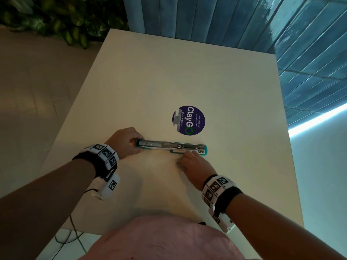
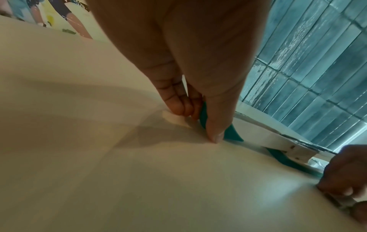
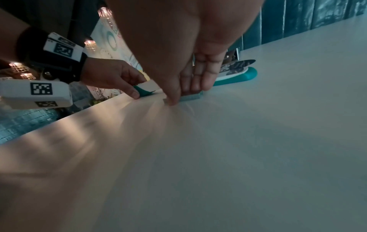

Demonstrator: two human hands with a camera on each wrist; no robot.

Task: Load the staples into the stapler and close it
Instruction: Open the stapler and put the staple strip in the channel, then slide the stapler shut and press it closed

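Note:
A teal stapler (image 1: 169, 145) lies swung open flat on the white table (image 1: 159, 81), its metal staple channel facing up. My left hand (image 1: 125, 141) grips the stapler's left end; in the left wrist view the thumb and fingers of this hand (image 2: 198, 109) pinch the teal end (image 2: 232, 133). My right hand (image 1: 189, 158) is just in front of the stapler's right half. It pinches a strip of staples (image 3: 191, 97) that lies on the table, fingers on the far side and thumb on the near side. The strip (image 2: 341, 201) touches the tabletop.
A round dark blue sticker (image 1: 188, 120) is stuck to the table just behind the stapler. A blue tiled wall (image 1: 244, 19) runs along the far and right edges. Green foliage (image 1: 56, 19) stands at the far left. My torso in pink is at the near edge.

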